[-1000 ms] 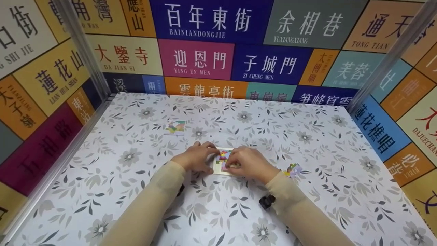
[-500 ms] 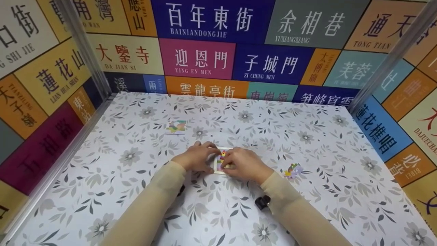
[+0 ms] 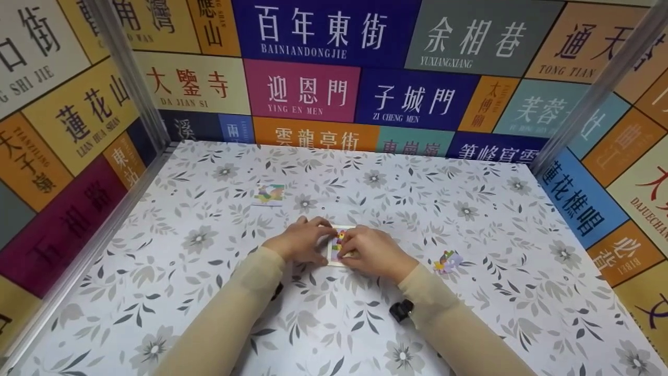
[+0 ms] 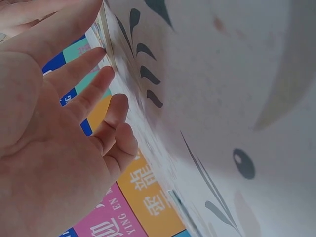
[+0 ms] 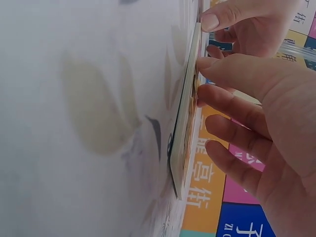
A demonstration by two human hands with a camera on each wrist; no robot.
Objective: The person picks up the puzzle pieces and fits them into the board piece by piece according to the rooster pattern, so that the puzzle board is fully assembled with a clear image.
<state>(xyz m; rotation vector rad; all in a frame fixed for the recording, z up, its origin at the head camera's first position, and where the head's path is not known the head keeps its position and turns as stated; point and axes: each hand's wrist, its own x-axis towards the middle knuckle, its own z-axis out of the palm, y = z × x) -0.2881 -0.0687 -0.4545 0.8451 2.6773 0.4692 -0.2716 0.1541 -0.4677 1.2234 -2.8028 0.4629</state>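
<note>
A small picture puzzle board (image 3: pixel 337 264) with a pale raised rim lies flat on the table, partly covered by both hands. My left hand (image 3: pixel 302 241) touches its left edge with thumb and fingertips, the other fingers loosely spread. Over the board, my right hand (image 3: pixel 378 252) pinches a small puzzle piece (image 5: pixel 196 81) between thumb and index finger, low against the board's surface. Most of that piece is hidden by the fingers. In the right wrist view the board (image 5: pixel 183 133) shows edge-on, and the remaining right fingers are relaxed above it.
Several loose colourful puzzle pieces (image 3: pixel 448 261) lie right of the right hand. A small colourful picture card (image 3: pixel 270 194) lies farther back on the left. The table has a white floral cloth (image 3: pixel 209 292); walls with printed signs (image 3: pixel 302 91) stand behind and at both sides.
My right hand has shifted slightly left over the board, then stayed nearly still for the last half second. My left hand keeps its place at the board's edge.
</note>
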